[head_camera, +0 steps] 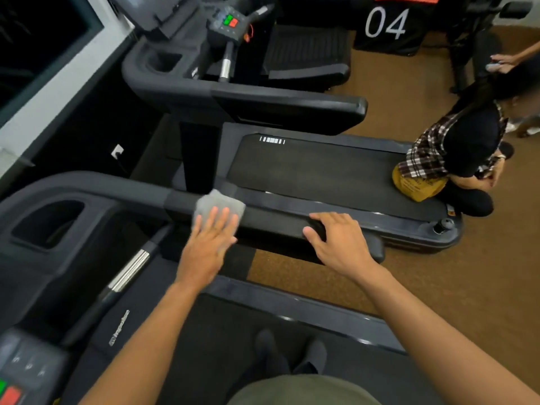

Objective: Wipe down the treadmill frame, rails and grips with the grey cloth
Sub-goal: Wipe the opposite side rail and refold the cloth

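I stand on a dark treadmill, and its right side rail (274, 222) runs across the middle of the view. The folded grey cloth (217, 203) lies on top of that rail. My left hand (210, 244) presses flat on the cloth with fingers spread. My right hand (339, 241) grips the rail's padded end further right, fingers curled over its top edge. A chrome pulse grip (130, 270) sits lower left, near the console (17, 372) with green and red buttons.
A second treadmill (321, 168) stands beyond the rail, with its own handrail (292, 103). A person in a plaid shirt (455, 153) crouches at its rear end beside a yellow bag (415, 185). Brown floor (467, 273) lies to the right; another person's hand (502, 61) is at the far right.
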### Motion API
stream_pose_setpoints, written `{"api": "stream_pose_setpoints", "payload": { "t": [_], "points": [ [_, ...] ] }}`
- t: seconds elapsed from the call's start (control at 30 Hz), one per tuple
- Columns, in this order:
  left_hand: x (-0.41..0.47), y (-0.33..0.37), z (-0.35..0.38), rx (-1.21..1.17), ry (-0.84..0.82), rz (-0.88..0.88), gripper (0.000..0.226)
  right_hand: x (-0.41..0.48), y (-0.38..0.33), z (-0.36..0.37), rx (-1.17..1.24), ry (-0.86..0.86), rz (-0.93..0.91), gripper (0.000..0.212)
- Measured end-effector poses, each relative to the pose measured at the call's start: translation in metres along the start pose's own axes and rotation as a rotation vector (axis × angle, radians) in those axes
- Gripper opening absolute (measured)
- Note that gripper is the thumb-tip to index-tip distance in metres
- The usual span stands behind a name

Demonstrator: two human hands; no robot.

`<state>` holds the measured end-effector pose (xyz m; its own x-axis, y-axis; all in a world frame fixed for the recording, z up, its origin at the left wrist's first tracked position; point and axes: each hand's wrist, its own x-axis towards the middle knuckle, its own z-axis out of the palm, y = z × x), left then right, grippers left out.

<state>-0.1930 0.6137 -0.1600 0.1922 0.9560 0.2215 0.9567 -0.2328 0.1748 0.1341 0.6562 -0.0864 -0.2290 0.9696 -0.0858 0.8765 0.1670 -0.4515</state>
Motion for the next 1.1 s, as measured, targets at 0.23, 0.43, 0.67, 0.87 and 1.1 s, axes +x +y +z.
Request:
{"api": "stream_pose_setpoints", "payload": {
  "t": [0.23,0.43,0.67,0.87,1.1],
  "points": [
    [0.020,0.021,-0.019,-0.522,0.183,-0.969,0.059,0.002,-0.007,0.003,0.040,-0.012,0.005,0.048],
    [0.028,0.184,0.012,-0.679,0.062,-0.882,0.083,0.002,-0.010,-0.003,0.056,0.016,0.004,0.044],
    [-0.010,0.294,0.011,-0.949,-0.647,-0.332,0.033,0.000,-0.016,-0.008,0.036,-0.008,-0.048,0.040],
    [-0.001,0.211,-0.017,-1.212,-0.390,-0.723,0.034,0.002,-0.013,-0.009,0.066,0.024,0.003,0.034],
    [0.014,0.024,-0.114,-0.906,0.248,-1.068,0.040,0.015,-0.013,-0.022,0.134,0.037,0.113,0.046]
  ]
}}
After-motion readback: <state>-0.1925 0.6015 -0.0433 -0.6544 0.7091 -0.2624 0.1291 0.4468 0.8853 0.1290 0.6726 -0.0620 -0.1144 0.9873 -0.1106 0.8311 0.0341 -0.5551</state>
